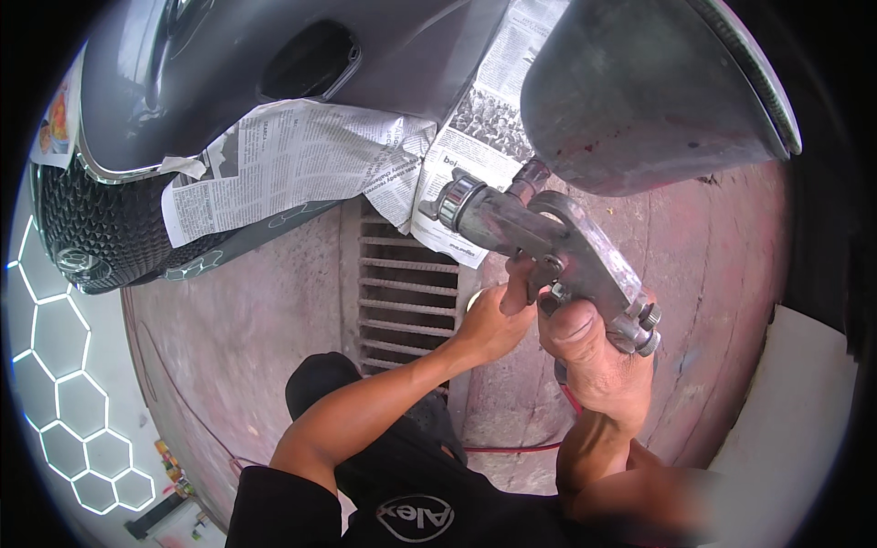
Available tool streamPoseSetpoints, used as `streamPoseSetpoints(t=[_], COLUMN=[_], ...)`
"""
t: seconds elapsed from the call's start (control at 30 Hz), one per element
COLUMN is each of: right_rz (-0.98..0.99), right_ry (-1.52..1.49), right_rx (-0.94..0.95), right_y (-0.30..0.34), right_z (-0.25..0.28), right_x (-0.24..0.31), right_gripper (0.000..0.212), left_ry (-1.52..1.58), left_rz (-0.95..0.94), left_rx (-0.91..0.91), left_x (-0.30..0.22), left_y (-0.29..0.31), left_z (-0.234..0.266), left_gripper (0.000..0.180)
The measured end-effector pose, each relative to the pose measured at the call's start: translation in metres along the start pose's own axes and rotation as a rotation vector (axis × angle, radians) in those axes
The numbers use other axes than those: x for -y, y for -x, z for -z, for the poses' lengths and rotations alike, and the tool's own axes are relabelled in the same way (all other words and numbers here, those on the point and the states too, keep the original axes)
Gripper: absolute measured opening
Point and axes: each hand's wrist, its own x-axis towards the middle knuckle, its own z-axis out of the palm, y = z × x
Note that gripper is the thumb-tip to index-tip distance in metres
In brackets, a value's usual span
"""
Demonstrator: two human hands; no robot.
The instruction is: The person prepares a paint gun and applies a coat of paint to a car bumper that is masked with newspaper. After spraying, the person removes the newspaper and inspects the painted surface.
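My right hand (598, 361) is wrapped round the handle of a metal paint spray gun (516, 224), its thumb against the back of the body. A large grey paint cup (639, 100) sits on top of the gun, and the nozzle points left toward a glossy dark grey vehicle body panel (402, 50). Just left of the gun's handle is my left hand (493, 329), fingers curled; a small pale edge shows by it, and what it holds is hidden. Newspaper sheets (301, 151) cover the panel's lower edge, close to the nozzle.
Under the newspaper is a black mesh grille (91, 219). A slotted metal drain grate (406, 292) is set in the stained concrete floor (247, 320). A red hose (512, 448) runs behind my arms. Hexagonal lights (82, 402) glow at the left, and a white panel (776, 402) stands at the right.
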Motion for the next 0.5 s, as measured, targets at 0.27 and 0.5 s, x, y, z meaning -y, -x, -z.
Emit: streamPoseSetpoints(t=[0.27, 0.5], right_rz=[0.1, 0.096], right_ry=[0.254, 0.37], right_rx=[-0.23, -0.518], right_y=[-0.034, -0.044], right_z=[0.023, 0.05], right_x=[0.0, -0.008], right_gripper=[0.055, 0.057], left_ry=[0.106, 0.152], left_rz=[0.028, 0.006], left_rx=[0.032, 0.038], left_x=[0.001, 0.01], left_y=[0.004, 0.004], left_z=[-0.006, -0.01], left_gripper=[0.029, 0.031])
